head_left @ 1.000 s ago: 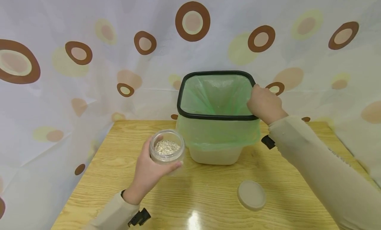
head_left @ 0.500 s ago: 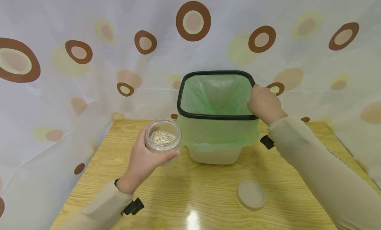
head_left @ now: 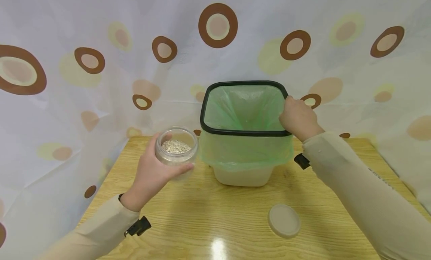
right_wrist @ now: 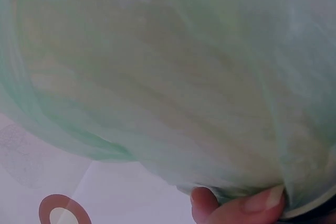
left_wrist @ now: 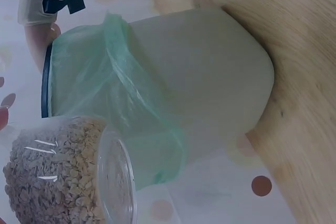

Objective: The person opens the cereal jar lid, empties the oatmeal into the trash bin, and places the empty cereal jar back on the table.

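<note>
My left hand (head_left: 151,172) grips a clear jar (head_left: 176,159) partly filled with rolled oats (head_left: 176,146). The jar is uncovered, held above the table to the left of the trash can, and leans slightly. In the left wrist view the oats (left_wrist: 58,171) show through the clear wall. A pale trash can (head_left: 244,176) with a black rim (head_left: 247,132) stands at the back, lined with a green plastic bag (head_left: 249,151) folded over its outside. My right hand (head_left: 299,117) grips the rim at its right side; fingertips (right_wrist: 262,200) press the bag there in the right wrist view.
A round beige lid (head_left: 284,220) lies on the wooden table (head_left: 202,222), in front of the trash can and to its right. A white sheet with brown and yellow circles (head_left: 182,76) hangs behind and along both sides of the table.
My left hand has moved the jar to the left and upward in the head view, away from the trash can. The right hand keeps its grip on the rim.
</note>
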`<state>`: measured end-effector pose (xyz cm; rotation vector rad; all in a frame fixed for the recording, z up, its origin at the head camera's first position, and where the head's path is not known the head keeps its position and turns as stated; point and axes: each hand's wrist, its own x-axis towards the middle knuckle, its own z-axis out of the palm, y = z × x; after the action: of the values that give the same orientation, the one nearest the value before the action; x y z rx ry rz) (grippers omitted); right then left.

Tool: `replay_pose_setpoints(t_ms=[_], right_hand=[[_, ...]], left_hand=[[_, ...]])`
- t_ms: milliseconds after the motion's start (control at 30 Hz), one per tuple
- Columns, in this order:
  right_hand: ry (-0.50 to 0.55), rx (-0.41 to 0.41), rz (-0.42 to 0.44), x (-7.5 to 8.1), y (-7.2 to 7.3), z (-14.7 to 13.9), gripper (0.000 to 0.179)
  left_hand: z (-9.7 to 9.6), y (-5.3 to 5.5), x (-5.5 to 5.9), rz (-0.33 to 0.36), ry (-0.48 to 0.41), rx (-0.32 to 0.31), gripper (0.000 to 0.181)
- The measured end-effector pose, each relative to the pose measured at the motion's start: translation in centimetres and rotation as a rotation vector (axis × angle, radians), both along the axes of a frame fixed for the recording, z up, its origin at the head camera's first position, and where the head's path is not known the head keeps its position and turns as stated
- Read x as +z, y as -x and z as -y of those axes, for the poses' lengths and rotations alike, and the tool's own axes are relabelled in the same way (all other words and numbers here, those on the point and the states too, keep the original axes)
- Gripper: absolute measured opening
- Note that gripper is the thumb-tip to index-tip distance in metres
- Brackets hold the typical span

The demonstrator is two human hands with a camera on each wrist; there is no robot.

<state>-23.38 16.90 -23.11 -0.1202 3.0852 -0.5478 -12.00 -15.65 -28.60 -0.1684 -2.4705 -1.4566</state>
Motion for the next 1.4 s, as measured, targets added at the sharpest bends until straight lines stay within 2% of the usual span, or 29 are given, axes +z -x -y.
replay_pose_setpoints(t_ms=[233,500,967,1233,1400], right_hand=[[0.002,0.001,-0.016,0.0,0.1,-0.1,0.051],[0.002,-0.001,-0.010,-0.1,0.2,-0.2,0.053],[-0.016,-0.006,-0.019,-0.1,0.1,-0.1,0.054],[-0.011,-0.005,-0.014,-0.1,0.0,-0.1,0.054],[-0.004,-0.015,0.004,0.1,0.0,0.0,0.055]], left_hand=[[0.4,1.1,0.9,-0.026,0.025,0.001,0.088],[0.2,2.7,1.4,-0.049,0.059,0.015,0.090],[-0.2,4.6,2.9,-0.094,0.090,0.040,0.094],[-0.8,5.5,3.6,-0.163,0.120,0.043,0.089],[-1.2,6.1,4.1,-0.237,0.162,0.058,0.087]])
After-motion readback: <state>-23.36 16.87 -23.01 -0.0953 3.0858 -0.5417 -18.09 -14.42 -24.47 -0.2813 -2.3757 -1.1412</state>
